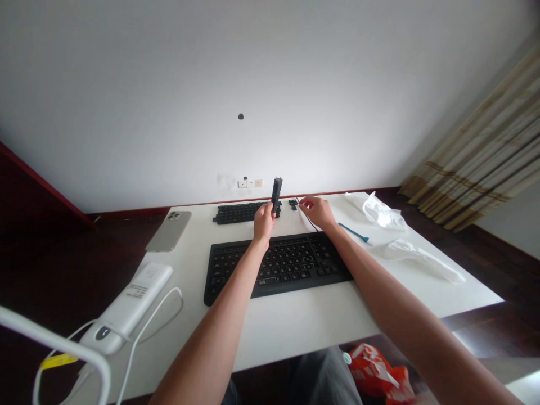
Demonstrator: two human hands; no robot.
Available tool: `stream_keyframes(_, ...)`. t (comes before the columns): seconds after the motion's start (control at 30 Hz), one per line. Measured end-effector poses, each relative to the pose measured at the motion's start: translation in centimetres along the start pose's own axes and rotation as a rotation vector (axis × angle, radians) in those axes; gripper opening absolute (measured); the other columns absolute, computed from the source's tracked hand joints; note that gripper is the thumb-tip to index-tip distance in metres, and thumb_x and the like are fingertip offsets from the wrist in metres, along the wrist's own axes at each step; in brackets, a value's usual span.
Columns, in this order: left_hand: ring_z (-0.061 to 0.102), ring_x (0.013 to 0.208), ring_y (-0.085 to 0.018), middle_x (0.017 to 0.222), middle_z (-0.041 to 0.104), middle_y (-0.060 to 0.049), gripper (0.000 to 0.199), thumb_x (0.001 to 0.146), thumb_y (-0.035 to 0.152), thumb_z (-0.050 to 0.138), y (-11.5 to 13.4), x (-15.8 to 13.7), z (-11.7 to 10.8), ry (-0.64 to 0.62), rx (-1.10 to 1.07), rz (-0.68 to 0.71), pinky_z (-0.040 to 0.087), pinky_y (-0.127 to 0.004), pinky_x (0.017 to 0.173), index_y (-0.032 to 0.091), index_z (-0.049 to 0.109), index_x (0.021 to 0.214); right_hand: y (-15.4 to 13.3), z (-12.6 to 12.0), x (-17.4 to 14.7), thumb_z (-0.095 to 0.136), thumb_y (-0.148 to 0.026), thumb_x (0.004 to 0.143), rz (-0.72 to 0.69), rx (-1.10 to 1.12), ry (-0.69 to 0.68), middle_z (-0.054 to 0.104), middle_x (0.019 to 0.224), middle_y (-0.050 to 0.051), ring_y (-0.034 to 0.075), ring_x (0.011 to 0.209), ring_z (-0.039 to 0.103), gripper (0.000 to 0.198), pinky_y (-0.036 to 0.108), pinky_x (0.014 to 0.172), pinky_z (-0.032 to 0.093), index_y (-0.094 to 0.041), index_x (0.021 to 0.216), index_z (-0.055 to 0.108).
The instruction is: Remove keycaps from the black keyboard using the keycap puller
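Note:
My left hand (264, 224) is closed round a long, narrow black bar (277, 191) with small prongs at its top end. It looks like a space bar keycap, held upright above the desk. My right hand (317, 211) is raised at the far side, thumb and fingers pinched together beside a thin black cable (311, 223). What sits in that pinch, if anything, is too small to make out. Under both arms lies a black keyboard (287, 259) with its key sockets bare. Behind it rest rows of black keycaps (236, 212) and a small keycap cluster (293, 205).
A blue stick-like tool (353, 232) and crumpled white plastic bags (377, 212) lie at the right of the white desk (312, 320). On the left are a phone (169, 230) and a white power strip (126, 304) with cables. A red bag (375, 374) sits below the front edge.

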State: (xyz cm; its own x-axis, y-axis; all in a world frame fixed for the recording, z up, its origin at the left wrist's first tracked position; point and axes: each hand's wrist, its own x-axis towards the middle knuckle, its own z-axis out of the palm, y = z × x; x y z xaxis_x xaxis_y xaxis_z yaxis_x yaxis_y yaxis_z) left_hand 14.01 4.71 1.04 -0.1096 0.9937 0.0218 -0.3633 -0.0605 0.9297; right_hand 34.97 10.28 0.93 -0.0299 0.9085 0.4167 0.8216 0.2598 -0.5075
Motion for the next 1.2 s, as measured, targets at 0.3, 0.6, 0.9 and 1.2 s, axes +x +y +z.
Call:
stream_keyframes(0.3, 0.049, 0.067, -0.014, 0.073, 0.056, 0.0, 0.033, 0.099, 0.044, 0.063, 0.4, -0.5, -0.1, -0.011, 0.303, 0.26, 0.036, -0.022, 0.062, 0.02, 0.061, 0.078, -4.0, -2.2, -1.4, 0.071, -0.054, 0.088, -0.13, 0.683, -0.408, 0.056, 0.067, -0.003, 0.014, 0.064, 0.048, 0.054, 0.028, 0.062, 0.04, -0.018, 0.128, 0.07)
stream_keyframes(0.6, 0.054, 0.07, -0.017, 0.081, 0.063, -0.002, 0.009, 0.095, 0.024, 0.066, 0.1, -1.6, 0.4, -0.053, 0.618, 0.405, 0.038, -0.025, 0.068, 0.024, 0.069, 0.103, -5.3, -1.2, -1.7, 0.061, -0.065, 0.095, -0.158, 0.69, -0.224, 0.056, 0.067, 0.0, 0.015, 0.063, 0.049, 0.047, 0.03, 0.061, 0.04, -0.019, 0.098, 0.071)
stream_keyframes(0.9, 0.06, 0.085, -0.02, 0.097, 0.066, -0.003, 0.054, 0.075, 0.008, 0.07, 0.3, -2.2, 0.6, -0.121, 0.646, 0.474, 0.046, -0.031, 0.083, 0.024, 0.062, 0.125, -4.2, 0.1, -1.3, 0.066, -0.067, 0.089, 0.054, 1.032, -0.26, 0.048, 0.059, -0.004, 0.012, 0.054, 0.038, 0.049, 0.029, 0.053, 0.031, -0.018, 0.097, 0.07)
stream_keyframes(1.2, 0.066, 0.097, -0.022, 0.117, 0.069, -0.008, 0.061, 0.081, 0.011, 0.066, 0.3, -2.1, 0.6, -0.134, 0.87, 0.47, 0.053, -0.035, 0.087, 0.021, 0.05, 0.14, -4.8, -0.1, -1.6, 0.069, -0.06, 0.092, 0.013, 1.091, -0.265, 0.047, 0.057, -0.004, 0.011, 0.053, 0.037, 0.043, 0.029, 0.052, 0.027, -0.017, 0.094, 0.071)
